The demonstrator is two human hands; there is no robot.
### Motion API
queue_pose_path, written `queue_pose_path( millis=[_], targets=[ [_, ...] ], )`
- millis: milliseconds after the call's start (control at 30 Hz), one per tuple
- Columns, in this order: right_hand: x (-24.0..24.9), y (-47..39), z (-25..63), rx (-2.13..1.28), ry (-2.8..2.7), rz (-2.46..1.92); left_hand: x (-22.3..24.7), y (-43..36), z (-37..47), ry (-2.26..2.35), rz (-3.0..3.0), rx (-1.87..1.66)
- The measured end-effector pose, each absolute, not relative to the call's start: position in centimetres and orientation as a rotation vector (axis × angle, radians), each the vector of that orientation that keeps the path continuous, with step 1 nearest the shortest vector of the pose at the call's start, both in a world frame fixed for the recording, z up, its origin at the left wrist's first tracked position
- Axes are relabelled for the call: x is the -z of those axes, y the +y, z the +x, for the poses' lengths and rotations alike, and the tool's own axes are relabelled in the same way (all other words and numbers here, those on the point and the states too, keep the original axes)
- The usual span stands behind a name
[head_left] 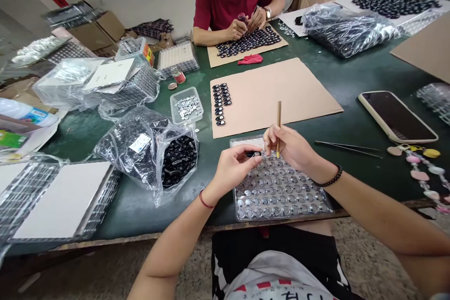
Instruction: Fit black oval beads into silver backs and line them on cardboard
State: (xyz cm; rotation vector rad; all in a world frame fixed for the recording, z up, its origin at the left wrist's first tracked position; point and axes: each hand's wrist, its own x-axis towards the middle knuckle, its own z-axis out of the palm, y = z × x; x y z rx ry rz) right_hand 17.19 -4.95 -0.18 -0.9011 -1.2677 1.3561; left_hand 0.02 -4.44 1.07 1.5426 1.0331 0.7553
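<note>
My left hand [232,168] pinches a small glossy black piece [253,153] between thumb and fingers. In my right hand [293,147] a thin wooden stick [279,115] stands upright, its yellowish tip pointing down beside the black piece. Both hands are over a clear plastic tray [242,142] with rows of round, clear-looking pieces [270,192]. Beyond the tray lies a cardboard sheet [274,91], where black pieces with shiny round spots [218,101] form two columns at the left edge. An open plastic bag [130,150] of loose black pieces [179,159] is left of my left hand.
A clear tub [172,108] holds small silvery discs. Tweezers [348,146], a phone [399,117] and a beaded strap [420,176] lie right. Across the table, a person in a red shirt [211,9] works over black pieces. Stacked trays [63,197] sit left.
</note>
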Motion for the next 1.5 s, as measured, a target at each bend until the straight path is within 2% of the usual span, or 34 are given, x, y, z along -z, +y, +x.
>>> queue_pose_path(
  millis=[200, 367, 733, 867, 1367, 1500],
  targets=[
    [-0.5, -5.4, 16.8, -1.353, -1.45, -1.14, -1.0, -4.1, -0.2, 1.004, 1.603, -0.775],
    [-0.6, -5.6, 16.9, -1.309, -1.516, -1.16, -0.3, -4.2, -0.2, 1.026, 1.877, -0.818],
    [-0.8, -6.1, 16.6, -1.062, -1.569, -1.204, 1.0, -4.3, -0.9, 0.941, 2.567, -1.251],
    [-0.6, -6.1, 16.5, -0.981, -1.615, -1.254, 0.9, -4.4, -1.1, 0.976, 2.597, -1.2],
    [0.1, -5.6, 16.3, -1.057, -1.616, -1.268, 0.0, -4.2, -1.5, 0.983, 2.567, -1.061],
    [-0.1, -5.5, 16.2, -0.96, -1.588, -1.306, 0.4, -3.7, -1.5, 0.994, 2.62, -1.097]
  ],
)
